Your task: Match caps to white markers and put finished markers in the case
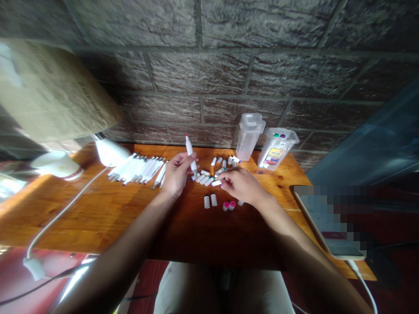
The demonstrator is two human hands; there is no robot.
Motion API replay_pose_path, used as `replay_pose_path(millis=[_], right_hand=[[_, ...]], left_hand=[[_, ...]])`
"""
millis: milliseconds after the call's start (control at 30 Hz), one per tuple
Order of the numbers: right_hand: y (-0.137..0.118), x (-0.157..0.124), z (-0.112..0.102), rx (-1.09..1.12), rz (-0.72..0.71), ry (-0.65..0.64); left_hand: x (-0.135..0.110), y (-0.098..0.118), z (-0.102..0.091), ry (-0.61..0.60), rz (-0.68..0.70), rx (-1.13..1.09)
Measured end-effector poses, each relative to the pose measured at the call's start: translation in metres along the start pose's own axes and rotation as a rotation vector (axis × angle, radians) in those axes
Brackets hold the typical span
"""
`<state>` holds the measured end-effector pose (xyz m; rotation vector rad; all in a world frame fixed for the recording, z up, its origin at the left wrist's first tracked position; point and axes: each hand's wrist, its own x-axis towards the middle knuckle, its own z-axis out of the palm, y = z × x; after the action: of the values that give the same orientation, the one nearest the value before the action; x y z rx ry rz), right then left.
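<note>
My left hand (176, 173) is closed around a white marker (190, 150), held upright with its pinkish-red tip bare at the top. To the right, my right hand (242, 184) reaches palm-down into a loose group of white marker caps (205, 179) with coloured ends. Its bent fingertips pinch at a white cap (216, 183); the thumb is partly hidden. Nearer to me, two white caps (210, 201) stand beside two pink-topped caps (229, 206). A row of white markers (139, 169) lies left of my left hand.
Behind my right hand stand a clear plastic case (250, 137) and a labelled case (277, 148) with a few markers inside. A tablet (324, 222) with a cable lies at the right edge. On the left are a lamp (109, 150), its cord and a white roll (59, 165). A brick wall closes the back.
</note>
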<state>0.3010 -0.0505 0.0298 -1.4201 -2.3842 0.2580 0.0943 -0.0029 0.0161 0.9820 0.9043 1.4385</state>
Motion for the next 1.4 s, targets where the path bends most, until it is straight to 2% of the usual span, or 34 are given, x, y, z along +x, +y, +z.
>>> replay_pose_path(millis=[67,133,233,400,533,600,700,800,933,1033,1133,1167,1267,1400], right_hand=[[-0.001,0.0,0.0,0.08,-0.124,-0.006],[-0.004,0.002,-0.001,0.128,-0.168,-0.05],[-0.012,0.007,-0.004,0.11,-0.084,-0.123],[-0.036,0.021,-0.007,-0.054,0.081,-0.277],[-0.05,0.035,-0.006,-0.076,0.111,-0.428],[-0.052,0.04,-0.004,-0.097,0.129,-0.414],[-0.047,0.041,-0.002,-0.191,0.171,-0.305],[-0.031,0.033,-0.01,-0.167,0.161,-0.189],[0.015,0.012,-0.036,0.175,0.126,0.006],[0.057,-0.005,-0.049,0.346,0.234,0.178],[0.09,-0.019,-0.042,0.434,0.408,0.34],[0.097,-0.022,-0.037,0.451,0.433,0.346],[0.108,-0.029,-0.023,0.561,0.448,0.248],[0.106,-0.033,-0.021,0.715,0.344,0.045]], left_hand=[[0.0,0.0,0.0,0.0,0.0,0.0],[0.001,-0.001,-0.001,-0.005,0.005,0.008],[0.001,-0.003,-0.002,-0.023,0.015,0.023],[0.0,-0.005,-0.002,-0.031,0.009,0.018],[0.001,-0.006,-0.002,-0.027,0.007,-0.003],[0.002,-0.006,-0.003,-0.025,0.013,-0.008],[0.003,-0.005,-0.004,-0.018,0.028,-0.01],[0.003,-0.004,-0.004,-0.01,0.036,-0.013],[0.002,-0.008,-0.005,-0.049,0.044,0.009],[0.001,-0.012,-0.005,-0.081,0.06,0.078],[0.0,-0.014,-0.004,-0.106,0.074,0.174],[-0.001,-0.015,-0.003,-0.115,0.077,0.194],[-0.002,-0.016,-0.002,-0.138,0.081,0.223],[-0.003,-0.015,-0.003,-0.209,0.063,0.253]])
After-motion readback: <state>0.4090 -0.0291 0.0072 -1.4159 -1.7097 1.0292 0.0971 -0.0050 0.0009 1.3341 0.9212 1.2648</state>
